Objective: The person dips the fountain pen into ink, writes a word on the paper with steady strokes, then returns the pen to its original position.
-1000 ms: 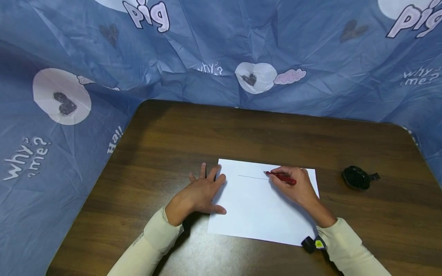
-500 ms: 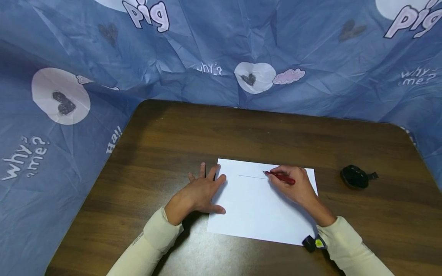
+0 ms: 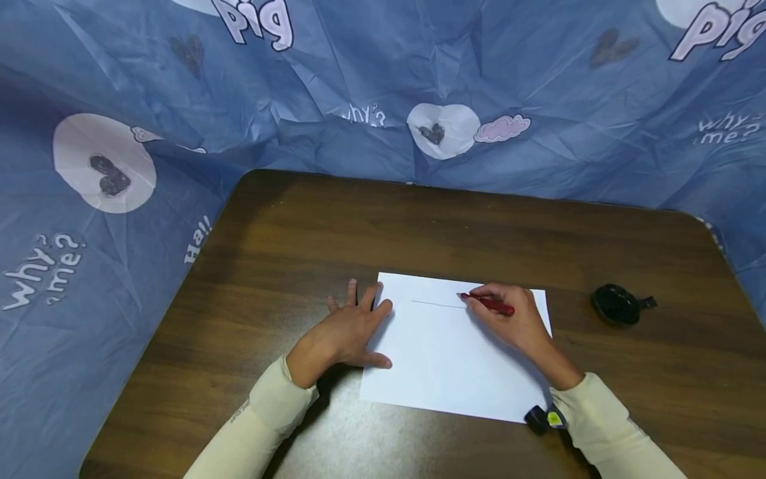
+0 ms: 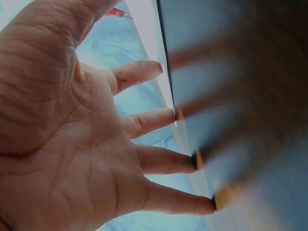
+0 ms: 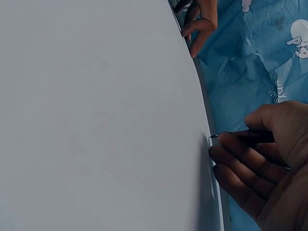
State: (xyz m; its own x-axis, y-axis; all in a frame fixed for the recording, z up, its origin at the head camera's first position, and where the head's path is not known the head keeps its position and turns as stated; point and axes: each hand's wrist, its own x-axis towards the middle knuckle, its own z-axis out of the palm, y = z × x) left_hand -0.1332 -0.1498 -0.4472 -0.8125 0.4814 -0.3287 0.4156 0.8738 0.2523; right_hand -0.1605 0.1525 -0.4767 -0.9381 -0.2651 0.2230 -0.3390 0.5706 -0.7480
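A white sheet of paper lies on the wooden table, with one thin dark line across its upper part. My right hand pinches a red pen between thumb and fingers over the upper right of the sheet. The silver tip points left, just above the line's right end; in the right wrist view the pen has its tip right at the paper. At the sheet's left edge my left hand is spread wide, thumb and index finger over the paper and the other fingers on the table side. The left palm faces its wrist camera.
A small black pan-shaped dish with a short handle stands on the table to the right of the paper. Beside the right cuff sits a small black device with a yellow mark. Blue printed fabric hangs behind and to the left.
The head view has tilted very slightly. Both hands, the pen, the paper and the line keep about the same places.
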